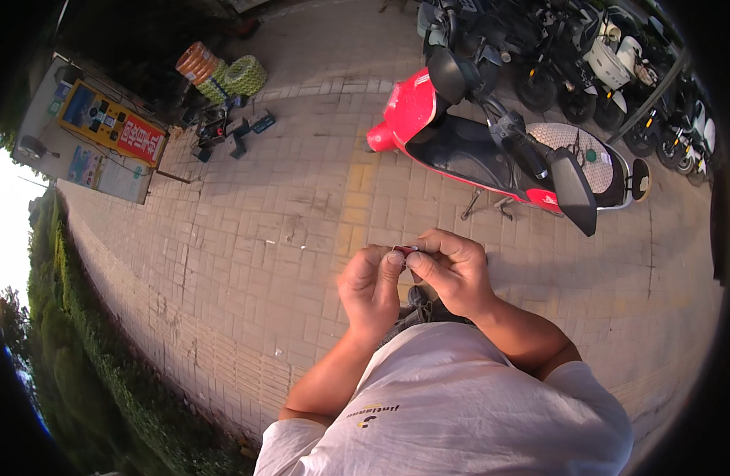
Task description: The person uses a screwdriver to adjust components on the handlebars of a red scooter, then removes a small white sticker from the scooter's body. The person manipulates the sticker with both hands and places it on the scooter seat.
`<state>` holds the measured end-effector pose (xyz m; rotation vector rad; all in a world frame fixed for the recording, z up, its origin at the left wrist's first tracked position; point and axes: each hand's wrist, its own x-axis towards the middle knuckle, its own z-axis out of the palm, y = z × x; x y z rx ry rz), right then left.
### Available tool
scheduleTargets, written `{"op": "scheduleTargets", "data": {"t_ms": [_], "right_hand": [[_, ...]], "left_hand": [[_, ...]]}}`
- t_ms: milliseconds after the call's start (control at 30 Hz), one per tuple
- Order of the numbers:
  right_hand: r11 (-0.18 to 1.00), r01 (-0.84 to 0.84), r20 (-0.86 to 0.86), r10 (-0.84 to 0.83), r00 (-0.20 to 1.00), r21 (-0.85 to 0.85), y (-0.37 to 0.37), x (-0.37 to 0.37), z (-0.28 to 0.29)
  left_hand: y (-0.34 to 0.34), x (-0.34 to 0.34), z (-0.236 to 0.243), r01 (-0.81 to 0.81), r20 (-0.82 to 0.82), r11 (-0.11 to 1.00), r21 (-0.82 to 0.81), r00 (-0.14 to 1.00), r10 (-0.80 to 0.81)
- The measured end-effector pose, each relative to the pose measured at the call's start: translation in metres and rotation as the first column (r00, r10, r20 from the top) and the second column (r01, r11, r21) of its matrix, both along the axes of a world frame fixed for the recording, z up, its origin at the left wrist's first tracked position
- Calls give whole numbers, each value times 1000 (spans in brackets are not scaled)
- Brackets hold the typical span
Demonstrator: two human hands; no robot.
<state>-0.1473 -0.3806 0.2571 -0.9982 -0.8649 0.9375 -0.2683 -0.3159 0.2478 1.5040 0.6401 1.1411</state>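
Observation:
Both of my hands meet in front of my body, fingertips pinched around one small dark red piece [407,251]. My left hand [369,287] grips its left side between thumb and finger. From the right, my right hand [460,276] pinches the other side, and a bit of pale or shiny edge shows there. Most of the piece is covered by my fingers and too small to name. Beyond my hands stands a red electric scooter [468,155] with a black seat and mirrors.
A row of parked scooters [575,71] fills the far right. Far left are coiled orange and yellow-green tyres [244,77], dark tools or boxes [234,135] on the paving, and a sign board [111,123]. A green hedge [95,341] borders the left side.

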Motion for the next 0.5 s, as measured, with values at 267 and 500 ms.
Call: {"op": "scheduleTargets", "data": {"t_ms": [267, 500], "right_hand": [[999, 41, 27, -40, 999, -27, 2, -4, -6], [995, 93, 106, -91, 990, -20, 4, -7, -8]], "left_hand": [[0, -2, -1, -32, -103, 997, 68, 994, 39], [0, -1, -6, -76, -141, 981, 181, 985, 102]]}}
